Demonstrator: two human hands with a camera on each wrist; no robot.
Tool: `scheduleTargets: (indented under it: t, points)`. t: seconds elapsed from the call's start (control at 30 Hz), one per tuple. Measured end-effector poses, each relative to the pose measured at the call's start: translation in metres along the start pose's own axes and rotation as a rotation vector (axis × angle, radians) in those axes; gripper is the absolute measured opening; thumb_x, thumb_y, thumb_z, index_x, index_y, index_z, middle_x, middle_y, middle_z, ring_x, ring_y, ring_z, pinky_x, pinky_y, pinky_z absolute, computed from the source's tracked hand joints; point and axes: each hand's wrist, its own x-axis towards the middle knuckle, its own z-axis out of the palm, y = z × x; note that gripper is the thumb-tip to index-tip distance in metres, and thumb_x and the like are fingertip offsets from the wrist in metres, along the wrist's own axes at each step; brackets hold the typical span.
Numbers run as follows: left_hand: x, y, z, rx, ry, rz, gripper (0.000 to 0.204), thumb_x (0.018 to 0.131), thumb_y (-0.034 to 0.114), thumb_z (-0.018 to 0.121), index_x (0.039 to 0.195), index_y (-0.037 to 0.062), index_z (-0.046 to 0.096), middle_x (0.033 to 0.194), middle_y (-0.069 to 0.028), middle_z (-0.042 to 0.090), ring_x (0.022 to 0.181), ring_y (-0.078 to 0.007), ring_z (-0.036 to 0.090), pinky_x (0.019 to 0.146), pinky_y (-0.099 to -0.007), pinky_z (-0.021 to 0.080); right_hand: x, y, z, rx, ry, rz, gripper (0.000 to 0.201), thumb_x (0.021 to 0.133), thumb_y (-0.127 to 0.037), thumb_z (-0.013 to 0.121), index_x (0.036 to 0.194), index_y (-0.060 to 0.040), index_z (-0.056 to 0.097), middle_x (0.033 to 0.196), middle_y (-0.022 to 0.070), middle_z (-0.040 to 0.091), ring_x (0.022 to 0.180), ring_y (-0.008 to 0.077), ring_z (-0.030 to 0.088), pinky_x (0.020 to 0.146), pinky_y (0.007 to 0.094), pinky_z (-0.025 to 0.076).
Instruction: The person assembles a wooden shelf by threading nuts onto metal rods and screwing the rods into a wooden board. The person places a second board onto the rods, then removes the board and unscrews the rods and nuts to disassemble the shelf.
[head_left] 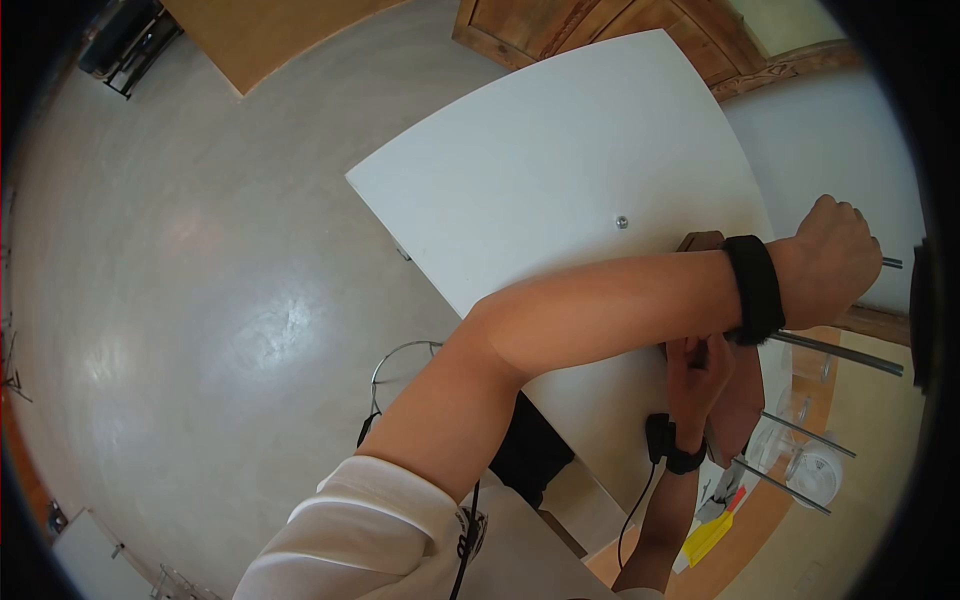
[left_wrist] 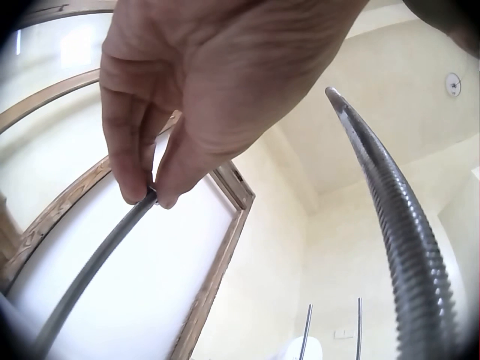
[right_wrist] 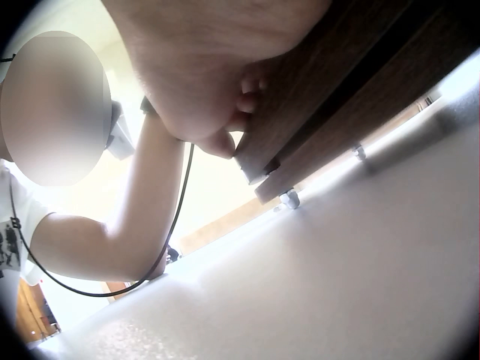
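Observation:
In the head view my left hand (head_left: 830,255) reaches across to the right, beyond the wooden boards (head_left: 740,400). The left wrist view shows its thumb and fingertips pinching the tip of a metal rod (left_wrist: 94,262), with a bit of shiny metal between them. A thick threaded rod (left_wrist: 405,240) rises beside that hand. Below the left forearm, my right hand (head_left: 695,375) has curled fingers against the boards. Up close, it grips the edge of a dark wooden board (right_wrist: 322,97), partly hiding its fingers. A second board lies alongside, across a dark gap.
The boards stand on a white table (head_left: 540,170), where a small metal nut (head_left: 622,222) lies. More rods (head_left: 810,435) stick out to the right. Clear containers (head_left: 815,470) and a yellow item (head_left: 708,540) sit on a wooden surface. A black cable (head_left: 640,510) hangs by the right wrist.

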Motion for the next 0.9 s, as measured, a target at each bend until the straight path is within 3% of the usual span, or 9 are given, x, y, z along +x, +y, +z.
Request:
scheduleTargets:
  t: [0.07,0.17,0.27,0.43,0.53,0.7,0.77,0.87,0.9]
  points:
    - [0.0,0.0,0.002,-0.004,0.012,-0.004,0.01,0.072,0.009,0.075,0.077,0.0011,0.069,0.074,-0.0123,0.066,0.073,-0.0239,0.067,0.063,-0.0366,0.05,-0.002,-0.002,-0.001,0.001,-0.039,0.048,0.027,0.094,-0.004,0.072,0.081,-0.0036,0.048,0.069,-0.0007,0.045,0.062,0.0067,0.042,0.056,0.0234,0.035]
    - [0.002,0.0,0.009,0.006,0.025,-0.016,0.012,0.072,0.009,0.075,0.078,0.0005,0.07,0.075,-0.0124,0.065,0.076,-0.0234,0.066,0.064,-0.036,0.05,-0.002,-0.001,-0.001,-0.016,-0.032,0.03,0.028,0.094,-0.004,0.072,0.08,-0.0035,0.048,0.069,-0.0011,0.045,0.061,0.0065,0.041,0.055,0.0233,0.034]
    - [0.003,-0.001,0.012,0.046,0.004,-0.024,0.012,0.071,0.01,0.076,0.077,0.0011,0.071,0.075,-0.012,0.065,0.077,-0.0229,0.066,0.063,-0.0352,0.051,-0.001,0.002,0.0,-0.002,0.003,0.013,0.022,0.087,0.0,0.076,0.079,-0.0034,0.055,0.064,0.0003,0.051,0.052,0.0079,0.045,0.049,0.025,0.033]
    - [0.002,-0.004,0.008,0.08,-0.029,-0.003,0.011,0.069,0.01,0.077,0.074,0.0024,0.072,0.074,-0.0105,0.064,0.077,-0.022,0.065,0.061,-0.0347,0.05,0.001,-0.001,0.001,-0.003,0.008,0.019,0.026,0.088,-0.003,0.078,0.078,-0.0045,0.054,0.063,-0.0002,0.049,0.052,0.0083,0.042,0.049,0.0251,0.032]
    - [0.002,-0.007,0.013,0.085,-0.044,-0.01,0.012,0.074,0.012,0.078,0.073,0.0017,0.072,0.073,-0.0115,0.065,0.076,-0.0245,0.065,0.061,-0.037,0.05,0.001,-0.001,0.001,0.018,0.007,0.052,0.029,0.089,-0.005,0.079,0.077,-0.0053,0.053,0.063,-0.0008,0.048,0.052,0.0085,0.041,0.049,0.0255,0.032]
    - [-0.001,-0.009,0.007,-0.145,0.234,0.018,0.034,0.093,0.03,0.07,0.072,0.0037,0.072,0.066,-0.0139,0.066,0.068,-0.0324,0.066,0.062,-0.0431,0.051,0.001,-0.004,0.001,-0.013,0.011,0.063,0.031,0.089,-0.009,0.08,0.075,-0.0064,0.052,0.064,-0.0001,0.048,0.051,0.0103,0.04,0.049,0.0271,0.031]
    - [0.01,-0.011,0.0,0.051,0.269,-0.026,0.037,0.094,0.034,0.068,0.072,0.0048,0.073,0.064,-0.0121,0.066,0.064,-0.032,0.066,0.063,-0.0414,0.051,0.003,-0.005,-0.002,-0.038,0.015,-0.024,0.031,0.087,-0.009,0.081,0.075,-0.0075,0.052,0.064,0.0028,0.05,0.051,0.0149,0.043,0.049,0.029,0.035]
    - [0.025,-0.006,-0.021,-0.137,0.229,-0.154,0.037,0.097,0.029,0.062,0.075,0.0025,0.073,0.08,-0.017,0.073,0.083,-0.0385,0.071,0.076,-0.0489,0.054,0.012,-0.013,-0.006,-0.004,0.032,-0.1,0.031,0.084,-0.009,0.082,0.074,-0.0088,0.052,0.064,0.0053,0.053,0.053,0.02,0.051,0.05,0.0315,0.041]
    - [0.027,-0.008,-0.02,-0.182,0.329,-0.07,0.037,0.099,0.033,0.058,0.084,0.0027,0.074,0.086,-0.0138,0.075,0.082,-0.0312,0.072,0.076,-0.043,0.055,0.012,-0.01,-0.006,0.007,0.045,-0.109,0.031,0.083,-0.008,0.082,0.074,-0.0091,0.052,0.065,0.0051,0.053,0.054,0.0205,0.053,0.051,0.0319,0.042]
